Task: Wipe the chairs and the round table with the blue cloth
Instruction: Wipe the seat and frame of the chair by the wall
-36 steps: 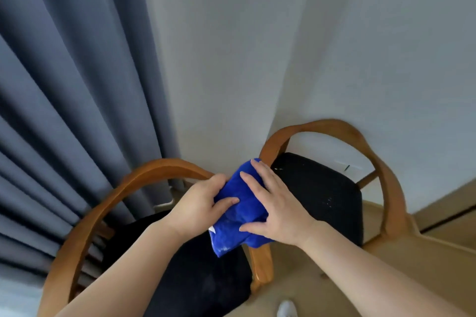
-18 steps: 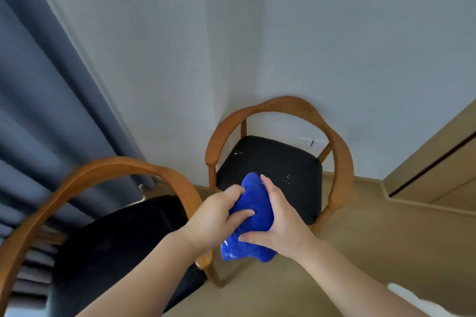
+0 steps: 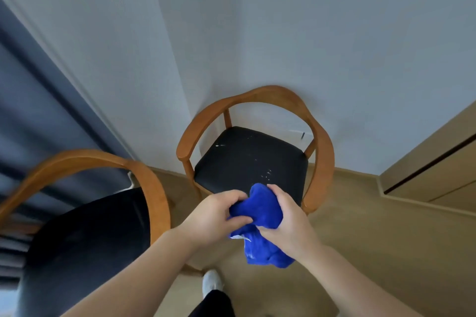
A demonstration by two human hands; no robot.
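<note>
Since the earlier frames the view has been swung away from the curtain [image 3: 38, 110] toward the corner chair [image 3: 247, 159], which is now seen whole beyond the hands. The blue cloth [image 3: 260, 208] is held bunched between both hands, clear of every surface. It is pinched at its left side by the left hand [image 3: 216, 216] and gripped by the right hand [image 3: 286, 224], whose fingers are curled over its top. A crumpled tail is left hanging below the right hand. The corner chair's black seat, scattered with white specks [image 3: 266, 174], lies straight ahead of and below the grip. The right hand is judged the nearer to it. The second chair [image 3: 85, 239] stands to the left of the grip.
</note>
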